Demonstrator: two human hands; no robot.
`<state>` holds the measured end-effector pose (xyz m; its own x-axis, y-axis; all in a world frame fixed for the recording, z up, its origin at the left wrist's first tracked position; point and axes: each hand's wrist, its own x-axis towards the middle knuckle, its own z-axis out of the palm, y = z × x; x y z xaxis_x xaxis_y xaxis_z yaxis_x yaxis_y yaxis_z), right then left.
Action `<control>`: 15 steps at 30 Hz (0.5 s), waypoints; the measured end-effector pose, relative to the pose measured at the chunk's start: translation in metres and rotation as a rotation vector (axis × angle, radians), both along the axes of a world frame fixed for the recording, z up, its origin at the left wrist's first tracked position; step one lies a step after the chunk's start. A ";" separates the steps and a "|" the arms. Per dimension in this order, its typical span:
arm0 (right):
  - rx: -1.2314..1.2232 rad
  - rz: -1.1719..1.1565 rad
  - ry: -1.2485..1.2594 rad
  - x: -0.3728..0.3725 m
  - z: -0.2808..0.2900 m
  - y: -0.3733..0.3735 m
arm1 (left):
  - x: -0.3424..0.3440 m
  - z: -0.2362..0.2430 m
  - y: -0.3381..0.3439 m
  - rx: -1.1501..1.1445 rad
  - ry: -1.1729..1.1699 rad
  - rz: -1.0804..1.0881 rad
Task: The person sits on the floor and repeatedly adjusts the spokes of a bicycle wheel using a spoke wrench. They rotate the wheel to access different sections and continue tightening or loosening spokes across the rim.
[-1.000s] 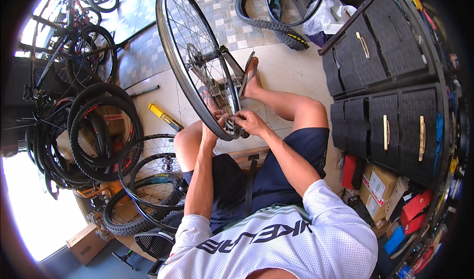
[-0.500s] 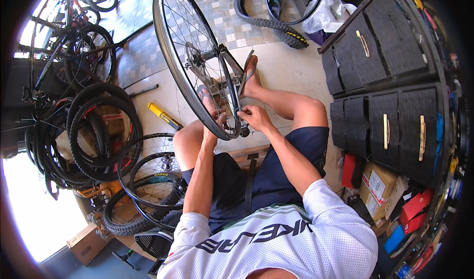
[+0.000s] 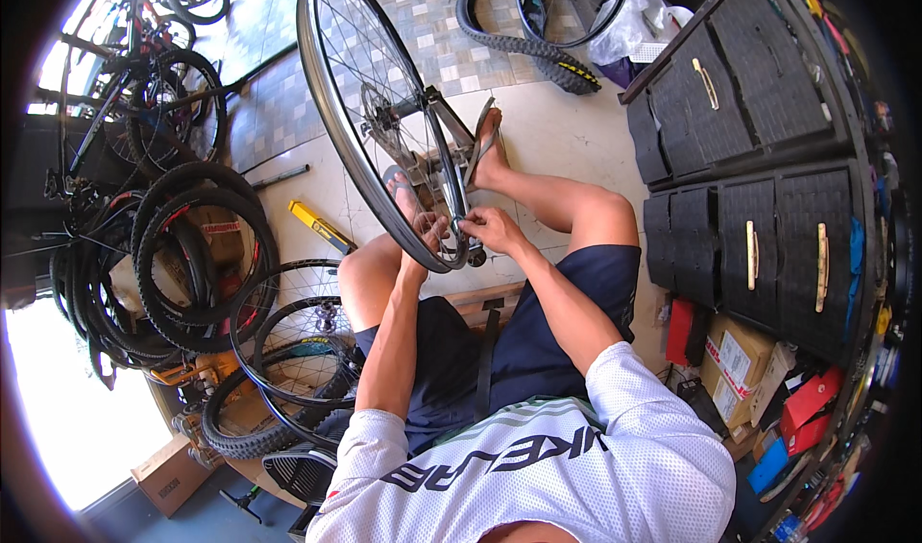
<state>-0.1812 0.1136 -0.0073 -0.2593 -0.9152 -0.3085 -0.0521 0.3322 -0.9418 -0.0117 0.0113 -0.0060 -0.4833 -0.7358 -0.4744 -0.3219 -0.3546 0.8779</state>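
Left of the metal stand (image 3: 448, 123), a yellow bar-shaped object (image 3: 322, 226) is lying, with tyres (image 3: 146, 274) clustering farther off; beyond the stand to the right, a knobbly tyre (image 3: 569, 71) is resting. The bare, glossy black wheel (image 3: 336, 140) is leaning upright in the stand, its rim partly covering the left hand (image 3: 429, 231), whose grip I cannot tell. The right hand (image 3: 495, 230) is pinching at the rim's edge, fingertips together. Right of the stand, dark drawers (image 3: 749, 92) are hiding their contents; a cardboard box (image 3: 735, 365) is sitting nearer.

Black lettering (image 3: 499, 463) on white shirt (image 3: 634, 466), dark print (image 3: 169, 488) on carton (image 3: 158, 471), white label (image 3: 734, 361) on box (image 3: 727, 404); yellow marking (image 3: 579, 70) on tyre (image 3: 523, 48)
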 end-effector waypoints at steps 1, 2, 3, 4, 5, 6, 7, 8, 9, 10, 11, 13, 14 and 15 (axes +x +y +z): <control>-0.015 0.021 -0.015 0.000 0.002 0.000 | 0.001 -0.001 -0.001 -0.027 -0.004 -0.016; -0.029 0.042 -0.031 0.001 0.005 -0.001 | 0.002 -0.002 -0.002 -0.032 0.006 -0.019; -0.042 0.066 -0.047 0.001 0.009 -0.001 | 0.004 -0.002 -0.002 -0.036 0.015 -0.020; -0.020 0.093 -0.014 0.002 0.012 -0.002 | 0.005 -0.002 -0.002 -0.039 0.023 -0.020; 0.002 0.120 0.019 0.002 0.016 -0.002 | 0.007 -0.002 -0.001 -0.023 0.035 -0.006; 0.023 0.142 0.056 0.002 0.016 -0.002 | 0.006 0.000 0.001 -0.009 0.051 0.002; -0.012 0.118 -0.002 0.002 0.017 -0.002 | 0.005 0.002 0.002 0.006 0.066 0.011; -0.047 0.095 -0.060 0.004 0.017 -0.001 | 0.005 0.004 0.002 0.016 0.069 0.002; -0.085 0.069 -0.115 0.005 0.015 -0.001 | 0.004 0.004 0.000 0.023 0.076 -0.012; -0.085 0.066 -0.124 0.004 0.013 -0.001 | 0.003 0.003 -0.001 0.030 0.082 -0.026; -0.086 0.063 -0.132 0.003 0.011 -0.002 | 0.000 0.002 -0.002 0.015 0.084 -0.024; -0.081 0.057 -0.118 0.005 0.013 -0.004 | 0.000 0.000 -0.003 -0.017 0.079 -0.007; -0.077 0.045 -0.091 0.005 0.015 -0.004 | 0.001 -0.001 -0.004 -0.016 0.066 0.001; -0.067 0.031 -0.062 0.005 0.018 -0.002 | 0.000 0.002 -0.003 -0.010 0.053 0.006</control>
